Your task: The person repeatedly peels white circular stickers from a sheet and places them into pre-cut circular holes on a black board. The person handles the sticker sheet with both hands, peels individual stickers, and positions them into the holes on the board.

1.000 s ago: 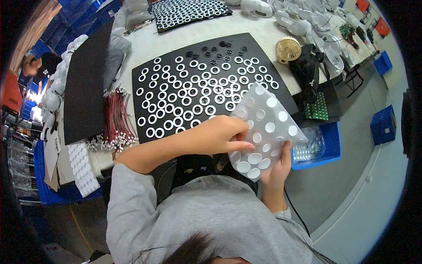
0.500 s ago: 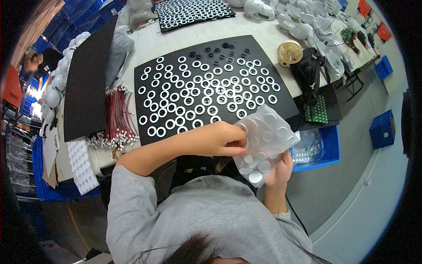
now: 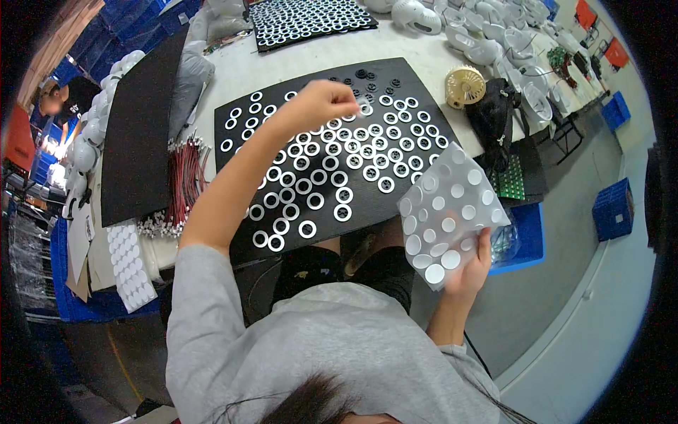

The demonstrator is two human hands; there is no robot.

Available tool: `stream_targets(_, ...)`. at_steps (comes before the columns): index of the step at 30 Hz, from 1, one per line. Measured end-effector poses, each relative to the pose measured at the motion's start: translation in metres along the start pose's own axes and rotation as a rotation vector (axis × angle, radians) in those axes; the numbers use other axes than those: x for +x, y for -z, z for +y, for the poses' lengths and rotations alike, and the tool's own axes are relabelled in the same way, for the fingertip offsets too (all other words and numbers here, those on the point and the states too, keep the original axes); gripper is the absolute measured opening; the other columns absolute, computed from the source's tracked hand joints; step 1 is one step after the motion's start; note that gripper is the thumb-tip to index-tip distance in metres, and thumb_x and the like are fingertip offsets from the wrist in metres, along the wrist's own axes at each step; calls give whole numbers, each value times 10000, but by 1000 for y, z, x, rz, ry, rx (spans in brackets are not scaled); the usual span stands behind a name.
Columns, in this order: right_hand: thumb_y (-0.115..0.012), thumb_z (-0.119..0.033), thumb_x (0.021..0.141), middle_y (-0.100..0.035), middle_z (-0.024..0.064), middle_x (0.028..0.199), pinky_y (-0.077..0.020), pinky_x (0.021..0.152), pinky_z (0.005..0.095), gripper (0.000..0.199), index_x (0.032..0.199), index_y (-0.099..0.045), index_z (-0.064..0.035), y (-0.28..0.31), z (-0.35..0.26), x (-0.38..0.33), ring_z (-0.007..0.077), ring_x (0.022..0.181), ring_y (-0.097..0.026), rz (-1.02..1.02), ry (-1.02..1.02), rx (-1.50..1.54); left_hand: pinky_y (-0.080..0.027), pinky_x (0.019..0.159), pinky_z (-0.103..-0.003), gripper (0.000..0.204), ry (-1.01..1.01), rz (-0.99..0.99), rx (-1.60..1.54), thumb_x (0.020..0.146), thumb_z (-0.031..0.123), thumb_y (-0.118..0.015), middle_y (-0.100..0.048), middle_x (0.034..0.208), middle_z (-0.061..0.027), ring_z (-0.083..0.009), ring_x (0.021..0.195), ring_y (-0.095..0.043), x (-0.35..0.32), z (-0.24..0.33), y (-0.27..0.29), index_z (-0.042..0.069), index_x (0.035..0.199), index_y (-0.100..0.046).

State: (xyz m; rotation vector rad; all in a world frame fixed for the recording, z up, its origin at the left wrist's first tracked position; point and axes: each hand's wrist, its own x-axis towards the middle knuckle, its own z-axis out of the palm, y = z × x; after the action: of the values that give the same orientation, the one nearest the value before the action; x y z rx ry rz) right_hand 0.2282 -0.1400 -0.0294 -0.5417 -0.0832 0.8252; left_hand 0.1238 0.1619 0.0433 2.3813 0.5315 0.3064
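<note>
Left hand (image 3: 325,104) hovers above flat black board (image 3: 367,201), fingers curled, tips blurred; cannot tell its grip. Right hand (image 3: 467,275) grips translucent plastic sheet of white discs (image 3: 452,210) by board's near-right edge, grey floor (image 3: 526,311) spreading rightward; one corner points away from body, longest diagonal near-to-far.

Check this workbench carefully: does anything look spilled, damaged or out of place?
Nothing looks clearly spilled or damaged. The white-ringed pieces on the near black board look untidy: they're unevenly spaced, unlike the close-packed far board.
</note>
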Motion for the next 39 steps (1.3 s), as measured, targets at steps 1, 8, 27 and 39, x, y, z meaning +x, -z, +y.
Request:
stream_targets(1, -329, -279, 848, -469, 95, 1074, -331, 849, 385, 352, 1101, -399, -44, 0, 0, -1, 253, 974, -447, 1, 1, -4, -382, 514, -247, 211, 33, -1, 16, 730, 221, -527, -539, 603, -49, -108, 559, -479, 10, -11, 3, 16, 746, -573)
stream_targets(8, -326, -283, 850, -457, 94, 1088, -320, 860, 384, 353, 1102, -397, -46, 6, 2, -4, 245, 997, -432, -54, 16, 1, -411, 643, -318, 228, 156, -121, 190, 746, 238, -482, -586, 751, -112, -221, 705, -541, 59, -68, -6, 38, 770, -589)
stream_targets(27, -323, -276, 849, -447, 105, 1093, -311, 865, 387, 360, 1115, -379, -40, 7, 13, -7, 253, 1003, -423, -99, -75, 72, -414, 699, -380, 214, 214, -137, 558, 758, 183, -425, -556, 844, -175, -320, 794, -529, 75, -85, -26, 9, 786, -545)
stream_targets(39, -302, -283, 855, -447, 108, 1098, -323, 856, 370, 370, 1116, -380, -33, 2, 17, -9, 240, 996, -434, -139, -142, 84, -420, 713, -407, 223, 296, -45, 655, 742, 132, -394, -548, 859, -215, -339, 817, -531, 67, -69, -27, -12, 845, -530)
